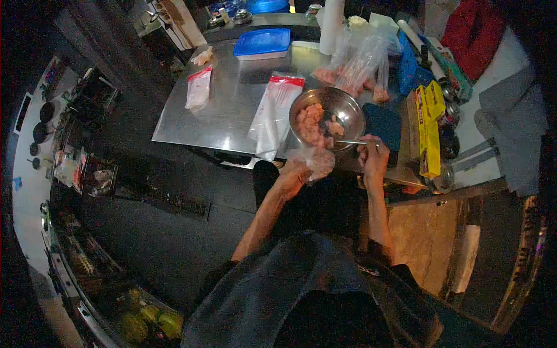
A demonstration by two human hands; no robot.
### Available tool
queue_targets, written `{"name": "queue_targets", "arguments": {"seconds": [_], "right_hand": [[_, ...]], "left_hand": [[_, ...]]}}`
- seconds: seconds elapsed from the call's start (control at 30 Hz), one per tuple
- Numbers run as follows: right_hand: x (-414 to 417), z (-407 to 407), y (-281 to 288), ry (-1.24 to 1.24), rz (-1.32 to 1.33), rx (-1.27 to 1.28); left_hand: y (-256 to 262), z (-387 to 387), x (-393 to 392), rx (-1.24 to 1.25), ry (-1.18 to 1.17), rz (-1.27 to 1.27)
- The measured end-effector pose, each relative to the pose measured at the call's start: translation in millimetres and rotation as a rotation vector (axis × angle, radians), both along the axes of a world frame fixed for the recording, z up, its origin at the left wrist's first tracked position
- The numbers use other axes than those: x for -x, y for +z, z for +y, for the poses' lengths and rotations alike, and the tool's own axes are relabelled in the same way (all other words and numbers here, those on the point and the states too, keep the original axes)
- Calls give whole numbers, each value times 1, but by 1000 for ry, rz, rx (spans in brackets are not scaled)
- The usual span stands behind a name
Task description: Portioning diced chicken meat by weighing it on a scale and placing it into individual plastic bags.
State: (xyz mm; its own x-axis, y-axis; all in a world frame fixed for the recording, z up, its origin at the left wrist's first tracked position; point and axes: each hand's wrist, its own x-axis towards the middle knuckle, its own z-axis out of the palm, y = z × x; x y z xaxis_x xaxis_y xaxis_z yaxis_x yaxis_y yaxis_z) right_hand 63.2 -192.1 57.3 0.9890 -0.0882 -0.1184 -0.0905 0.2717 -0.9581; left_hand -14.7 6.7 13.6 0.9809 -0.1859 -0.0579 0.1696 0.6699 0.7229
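Note:
A steel mixing bowl (357, 108) stands near the front edge of the metal table. Pale pink raw meat pieces (310, 124) fill its left side, with a smaller clump near the middle. My right hand (374, 155) grips the handle of a metal spoon (351, 142), whose far end reaches into the meat. My left hand (300, 167) holds a clear plastic bag (320, 162) by the bowl's near rim. The bag's contents are hard to make out. Just left of the bowl lies a stack of clear plastic bags (274, 117) with a red-edged pack.
Knotted bags of pink meat (354, 82) lie behind the bowl. A blue-lidded container (263, 42) stands at the back of the steel table (191, 124). Further left is another red-edged bag pack (199, 89). Yellow boxes (428, 135) and jars line the right side.

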Motion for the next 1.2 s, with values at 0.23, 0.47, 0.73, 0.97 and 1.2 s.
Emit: {"name": "queue_targets", "arguments": {"seconds": [0.23,0.47,0.73,0.97,1.2], "right_hand": [[1,-1,-3,19,127,-150],[-4,-5,-8,10,195,-258],[-8,-6,-18,4,220,-300],[-11,-18,-5,6,6,-340],[-21,-27,35,31,-38,-374]], "left_hand": [[-7,0,0,-25,45,52],[-5,-2,1,-3,25,67],[-24,3,-3,10,37,45],[16,-3,7,-19,51,9],[27,3,-4,234,74,28]]}}
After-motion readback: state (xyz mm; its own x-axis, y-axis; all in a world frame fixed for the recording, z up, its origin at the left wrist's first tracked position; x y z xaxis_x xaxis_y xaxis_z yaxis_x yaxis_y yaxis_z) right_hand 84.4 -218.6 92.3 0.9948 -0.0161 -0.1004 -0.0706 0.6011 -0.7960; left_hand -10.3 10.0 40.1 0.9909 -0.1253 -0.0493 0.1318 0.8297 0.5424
